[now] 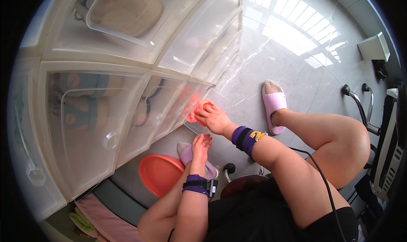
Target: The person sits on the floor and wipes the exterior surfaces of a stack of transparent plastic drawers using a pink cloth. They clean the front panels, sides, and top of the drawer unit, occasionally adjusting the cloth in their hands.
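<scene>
A crumpled coral cloth (194, 114) is pressed by my right hand (214, 118) against the lower front of a stack of clear plastic shoe boxes (178, 103), close to the floor. The fingers lie bent over the cloth, and part of it is hidden beneath them. My left hand (201, 145) hovers just below, fingers apart and holding nothing. Shoes with teal straps (84, 102) show through one of the box doors. Both my wrists wear purple bands, the left one carrying a small device.
An orange-red plastic basin (160, 173) stands on the grey tiled floor beside my left foot. Pink slides (274, 105) are on my feet. Chrome chair legs (357, 102) and a white bin (375, 48) are at the right. A black cable (321, 172) runs across my right leg.
</scene>
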Motion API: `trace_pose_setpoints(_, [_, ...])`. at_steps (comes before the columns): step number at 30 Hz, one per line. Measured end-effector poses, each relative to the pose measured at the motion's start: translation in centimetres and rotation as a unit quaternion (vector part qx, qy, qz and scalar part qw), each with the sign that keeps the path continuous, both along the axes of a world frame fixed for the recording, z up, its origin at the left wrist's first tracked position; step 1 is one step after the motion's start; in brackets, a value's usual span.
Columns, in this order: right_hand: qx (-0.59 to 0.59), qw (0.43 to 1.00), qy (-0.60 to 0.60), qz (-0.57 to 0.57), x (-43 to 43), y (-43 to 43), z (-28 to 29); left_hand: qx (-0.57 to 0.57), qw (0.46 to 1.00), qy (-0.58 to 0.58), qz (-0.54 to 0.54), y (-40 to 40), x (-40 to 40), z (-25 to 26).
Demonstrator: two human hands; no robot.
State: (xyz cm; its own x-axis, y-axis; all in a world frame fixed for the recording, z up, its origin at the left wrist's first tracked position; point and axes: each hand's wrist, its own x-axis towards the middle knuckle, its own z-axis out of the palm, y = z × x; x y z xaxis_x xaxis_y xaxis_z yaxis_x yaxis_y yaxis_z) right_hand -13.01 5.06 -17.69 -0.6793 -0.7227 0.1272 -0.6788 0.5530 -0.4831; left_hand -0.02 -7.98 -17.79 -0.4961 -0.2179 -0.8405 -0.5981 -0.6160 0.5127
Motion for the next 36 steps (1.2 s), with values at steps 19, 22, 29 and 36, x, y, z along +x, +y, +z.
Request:
trace_pose_setpoints(19, [-0.592,0.192,-0.743,-0.244,-2.3,4.4,-3.0,0.036,0.998,0.029,0.040,-0.5,0.8,0.5])
trace_pose_setpoints(22, [-0.557,0.160,-0.778,-0.242,-1.2,2.5,-2.6,0.033,0.998,0.031,0.034,-0.3,0.4,0.6])
trace_pose_setpoints(29, [-0.405,0.202,-0.869,-0.201,2.7,-1.2,-1.0,-0.030,0.998,0.012,0.050,-0.1,0.7,0.7])
trace_pose_setpoints(36, [-0.355,0.890,-0.193,-0.212,-0.2,-1.9,-7.5,-0.021,0.998,0.005,0.062,-0.4,0.5,0.9])
